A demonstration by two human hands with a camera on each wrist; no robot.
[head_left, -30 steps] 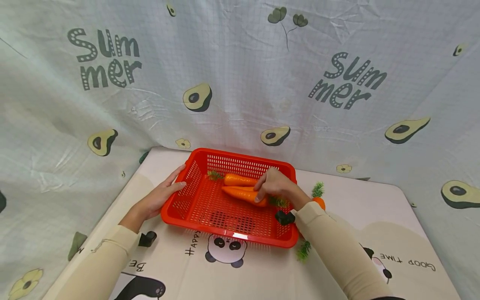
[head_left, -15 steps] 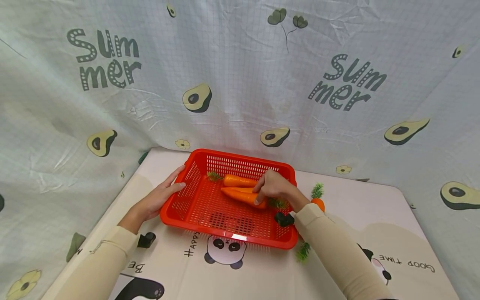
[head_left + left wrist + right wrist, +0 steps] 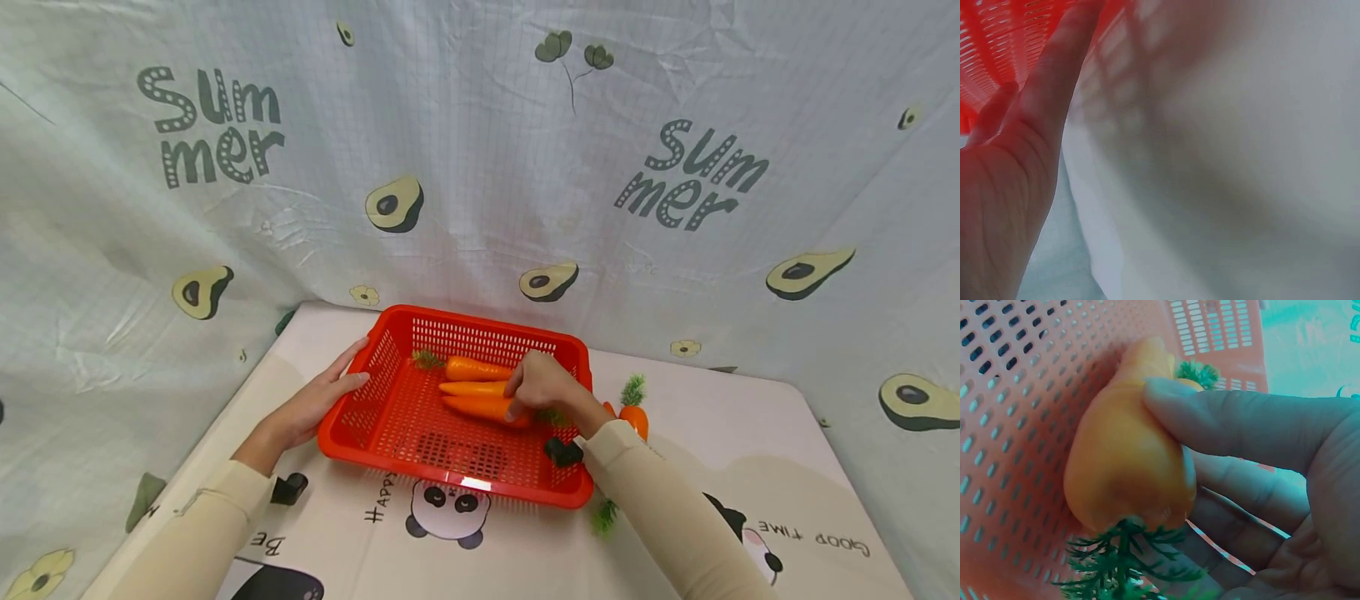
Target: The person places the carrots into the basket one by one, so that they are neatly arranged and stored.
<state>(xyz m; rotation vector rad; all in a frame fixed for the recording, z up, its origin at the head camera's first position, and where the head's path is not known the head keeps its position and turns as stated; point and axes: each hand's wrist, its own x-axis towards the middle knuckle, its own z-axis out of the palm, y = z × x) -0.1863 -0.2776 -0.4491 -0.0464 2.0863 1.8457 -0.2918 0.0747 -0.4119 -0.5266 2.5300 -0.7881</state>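
In the head view a red plastic basket with slotted walls stands on the table. Inside lie three orange carrots side by side. The back carrot has its greens to the left; the middle carrot and front carrot point left. My right hand pinches the front carrot near its thick end, thumb on top in the right wrist view, where the green leaves hang below. My left hand rests against the basket's left side with straight fingers, its thumb at the rim.
Right of the basket lie more carrots, partly hidden by my right sleeve: one carrot with its greens behind it, and other greens near the front corner. A printed cloth hangs behind the table.
The front carrot has come slightly towards me in my right hand, and a gap now shows between it and the middle carrot. My left hand stays on the basket.
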